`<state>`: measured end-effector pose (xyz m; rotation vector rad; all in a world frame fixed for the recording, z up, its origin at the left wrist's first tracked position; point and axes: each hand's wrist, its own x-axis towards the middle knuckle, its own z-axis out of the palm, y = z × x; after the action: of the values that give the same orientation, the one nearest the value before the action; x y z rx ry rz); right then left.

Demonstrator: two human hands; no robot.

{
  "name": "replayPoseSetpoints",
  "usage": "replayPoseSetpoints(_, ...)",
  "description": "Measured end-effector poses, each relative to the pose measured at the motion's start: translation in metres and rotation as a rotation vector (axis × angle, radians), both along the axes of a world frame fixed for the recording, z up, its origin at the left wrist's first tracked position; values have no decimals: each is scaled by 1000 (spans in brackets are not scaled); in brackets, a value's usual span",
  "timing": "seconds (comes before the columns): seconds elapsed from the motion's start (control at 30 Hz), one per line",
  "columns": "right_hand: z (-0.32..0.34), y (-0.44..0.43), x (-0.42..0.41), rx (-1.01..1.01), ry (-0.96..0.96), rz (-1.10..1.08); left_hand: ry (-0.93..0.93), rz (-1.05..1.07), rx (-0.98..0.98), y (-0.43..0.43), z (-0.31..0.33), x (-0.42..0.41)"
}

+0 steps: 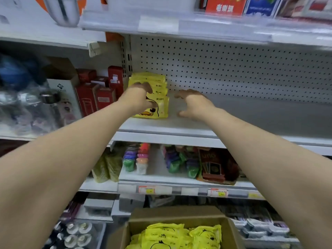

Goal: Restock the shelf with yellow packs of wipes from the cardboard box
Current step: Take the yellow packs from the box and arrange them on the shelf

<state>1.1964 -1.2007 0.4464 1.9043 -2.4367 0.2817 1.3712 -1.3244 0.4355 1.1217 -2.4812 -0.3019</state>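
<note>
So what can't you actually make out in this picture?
Head view:
1. Packs on the shelf: the left hand covers part of the row, so no count.
2. That hand: grip or mere press, its fingertips are blurred.
3. Box: cut off by the bottom edge; its fill is hidden.
4. Price tags: too blurred to read.

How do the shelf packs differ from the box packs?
The shelf packs stand upright in a tidy row; the box packs lie jumbled in the cardboard box. The left hand holds the shelf packs; no hand touches the box packs. Both are yellow, duck-printed.
</note>
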Motion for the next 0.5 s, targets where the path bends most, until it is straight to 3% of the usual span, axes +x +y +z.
replayPoseSetpoints(0.27, -54, 161, -32, 85, 4, 71, -48, 11, 181, 178, -73, -14)
replayPoseSetpoints(0.5, -130, 269, -44, 290, -62, 94, -150, 66, 294, 302, -146, -23)
